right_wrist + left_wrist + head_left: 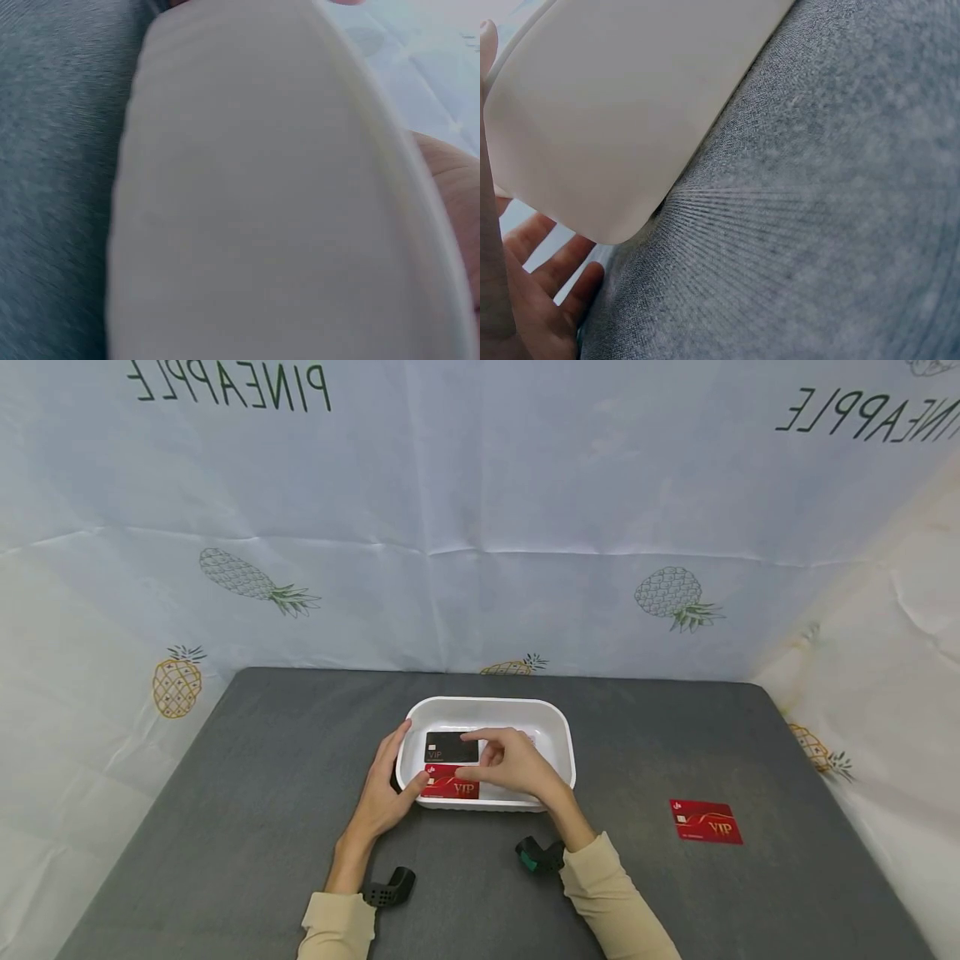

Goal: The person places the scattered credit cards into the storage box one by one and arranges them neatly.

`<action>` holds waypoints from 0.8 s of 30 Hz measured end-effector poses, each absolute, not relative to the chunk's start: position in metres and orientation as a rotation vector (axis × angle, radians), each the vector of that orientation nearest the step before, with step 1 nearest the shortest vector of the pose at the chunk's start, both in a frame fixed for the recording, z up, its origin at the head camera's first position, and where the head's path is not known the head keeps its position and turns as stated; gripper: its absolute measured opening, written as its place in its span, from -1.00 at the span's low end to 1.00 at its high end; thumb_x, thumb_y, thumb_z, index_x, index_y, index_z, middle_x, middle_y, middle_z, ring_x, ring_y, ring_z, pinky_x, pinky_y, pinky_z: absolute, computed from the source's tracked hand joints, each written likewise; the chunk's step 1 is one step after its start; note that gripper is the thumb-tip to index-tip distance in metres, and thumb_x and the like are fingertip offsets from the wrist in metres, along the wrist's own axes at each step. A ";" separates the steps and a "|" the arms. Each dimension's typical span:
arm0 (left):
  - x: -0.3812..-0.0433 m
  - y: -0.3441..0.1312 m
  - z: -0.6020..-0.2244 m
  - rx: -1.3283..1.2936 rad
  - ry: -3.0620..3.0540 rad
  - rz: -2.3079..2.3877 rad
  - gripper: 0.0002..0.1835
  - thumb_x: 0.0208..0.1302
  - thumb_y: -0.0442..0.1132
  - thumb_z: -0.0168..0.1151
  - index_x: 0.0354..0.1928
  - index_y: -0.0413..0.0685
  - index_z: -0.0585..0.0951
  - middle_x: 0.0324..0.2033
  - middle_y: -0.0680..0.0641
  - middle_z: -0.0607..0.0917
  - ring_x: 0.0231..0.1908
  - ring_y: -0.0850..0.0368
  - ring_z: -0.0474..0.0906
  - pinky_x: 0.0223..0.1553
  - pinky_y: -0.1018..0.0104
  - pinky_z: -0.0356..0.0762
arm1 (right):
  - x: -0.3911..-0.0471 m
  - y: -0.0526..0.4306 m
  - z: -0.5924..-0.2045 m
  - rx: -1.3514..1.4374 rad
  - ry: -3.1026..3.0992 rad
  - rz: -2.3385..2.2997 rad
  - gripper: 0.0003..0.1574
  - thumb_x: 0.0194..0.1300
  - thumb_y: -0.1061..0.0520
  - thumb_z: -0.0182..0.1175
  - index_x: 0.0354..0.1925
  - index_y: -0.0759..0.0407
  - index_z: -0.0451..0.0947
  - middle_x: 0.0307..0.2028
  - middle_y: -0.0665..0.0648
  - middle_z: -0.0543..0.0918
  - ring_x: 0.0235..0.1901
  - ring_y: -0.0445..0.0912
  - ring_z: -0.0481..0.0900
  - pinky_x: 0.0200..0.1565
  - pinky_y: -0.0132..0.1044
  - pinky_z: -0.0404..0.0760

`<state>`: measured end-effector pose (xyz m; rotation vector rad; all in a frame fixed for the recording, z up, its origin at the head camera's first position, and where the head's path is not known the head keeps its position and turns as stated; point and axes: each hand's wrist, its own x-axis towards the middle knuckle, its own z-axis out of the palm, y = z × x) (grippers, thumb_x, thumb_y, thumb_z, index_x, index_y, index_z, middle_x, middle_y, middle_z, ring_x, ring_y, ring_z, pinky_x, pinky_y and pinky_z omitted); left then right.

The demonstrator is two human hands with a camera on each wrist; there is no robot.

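A white plastic tray (555, 752) stands on the grey table, holding a black VIP card (441, 747) and, just in front of it, a red VIP card (450, 787). My left hand (378, 806) holds the tray's left end, its fingers along the outer wall and its thumb over the front corner. In the left wrist view those fingers spread behind the tray's pale wall. My right hand (517, 764) reaches in over the right side. Its thumb and index finger are apart, the index tip at the black card's upper edge, the thumb tip over the red card.
Another red VIP card (707, 822) lies on the grey table (637, 893) to the right of the tray. Behind the table hangs a pale cloth (450, 510) printed with pineapples. Black cameras sit at both wrists.
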<state>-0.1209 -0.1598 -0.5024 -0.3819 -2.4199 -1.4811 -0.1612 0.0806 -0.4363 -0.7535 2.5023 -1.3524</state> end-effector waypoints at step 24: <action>-0.120 -0.159 -0.500 -0.384 -2.423 -1.500 -0.11 0.19 -0.13 0.32 0.58 0.00 0.22 0.43 -0.29 0.37 0.36 -0.28 0.35 0.34 -0.41 0.23 | -0.147 0.144 -0.407 -0.757 2.567 -1.454 -0.40 0.13 0.12 0.54 0.15 0.21 0.66 -0.49 0.05 0.64 -0.55 -0.23 0.47 -0.42 -0.39 0.51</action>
